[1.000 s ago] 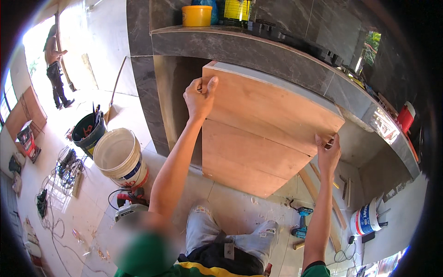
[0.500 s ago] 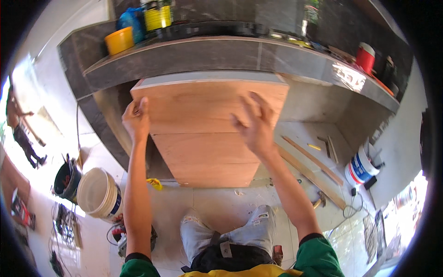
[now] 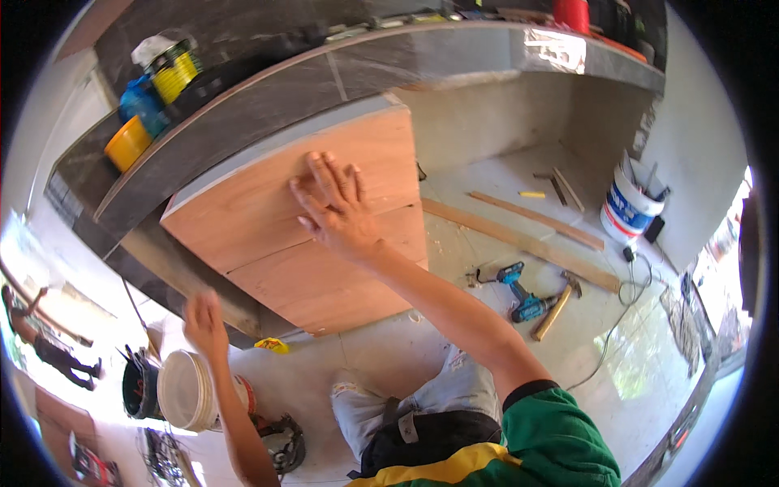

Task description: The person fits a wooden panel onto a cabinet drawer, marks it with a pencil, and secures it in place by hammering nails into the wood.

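A plywood cabinet box (image 3: 316, 276) with a pale top edge sits under the dark tiled counter (image 3: 243, 97), two horizontal seams showing on its face. My right hand (image 3: 333, 199) lies on the upper panel with its fingers spread. My left hand (image 3: 207, 321) is off the panel, beside the cabinet's lower left. Its fingers are blurred, so their grip is unclear.
A cordless drill (image 3: 531, 307), hammer (image 3: 553, 315) and wooden strips (image 3: 519, 243) lie right. A white bucket (image 3: 629, 211) stands beyond. Buckets (image 3: 182, 390) and a power tool (image 3: 280, 442) are at lower left. Another person (image 3: 45, 341) stands far left.
Both hands gripped the panel's sides a second ago. My left hand has let go and moved down; my right has moved inward onto the panel's face. The view has turned toward the right.
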`<state>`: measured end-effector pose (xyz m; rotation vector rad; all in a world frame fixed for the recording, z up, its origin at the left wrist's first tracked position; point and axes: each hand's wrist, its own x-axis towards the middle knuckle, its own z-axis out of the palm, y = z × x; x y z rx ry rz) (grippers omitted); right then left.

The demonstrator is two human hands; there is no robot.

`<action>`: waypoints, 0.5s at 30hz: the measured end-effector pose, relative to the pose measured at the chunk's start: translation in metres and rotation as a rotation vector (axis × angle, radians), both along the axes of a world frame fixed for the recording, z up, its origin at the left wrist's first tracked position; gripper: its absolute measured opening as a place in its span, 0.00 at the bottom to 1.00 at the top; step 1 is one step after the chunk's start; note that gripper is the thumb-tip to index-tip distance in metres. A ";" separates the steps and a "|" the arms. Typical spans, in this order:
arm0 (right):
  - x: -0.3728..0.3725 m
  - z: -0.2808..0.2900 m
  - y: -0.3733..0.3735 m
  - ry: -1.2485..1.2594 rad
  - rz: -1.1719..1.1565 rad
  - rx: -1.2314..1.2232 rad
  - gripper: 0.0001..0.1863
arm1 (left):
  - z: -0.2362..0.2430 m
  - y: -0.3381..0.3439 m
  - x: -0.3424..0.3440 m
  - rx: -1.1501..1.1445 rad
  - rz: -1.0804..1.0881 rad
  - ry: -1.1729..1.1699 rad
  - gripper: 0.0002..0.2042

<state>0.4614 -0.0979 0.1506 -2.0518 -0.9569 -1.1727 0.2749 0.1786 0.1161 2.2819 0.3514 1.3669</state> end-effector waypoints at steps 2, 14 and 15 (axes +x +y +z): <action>0.003 -0.004 0.004 -0.020 0.019 0.038 0.34 | -0.045 -0.028 -0.083 -0.325 -0.117 0.534 0.13; 0.003 -0.004 0.018 -0.057 0.226 0.366 0.22 | -0.199 -0.029 -0.290 -0.394 -0.206 1.710 0.14; 0.002 -0.004 0.017 -0.064 0.242 0.374 0.20 | -0.197 -0.031 -0.290 -0.407 -0.184 1.705 0.14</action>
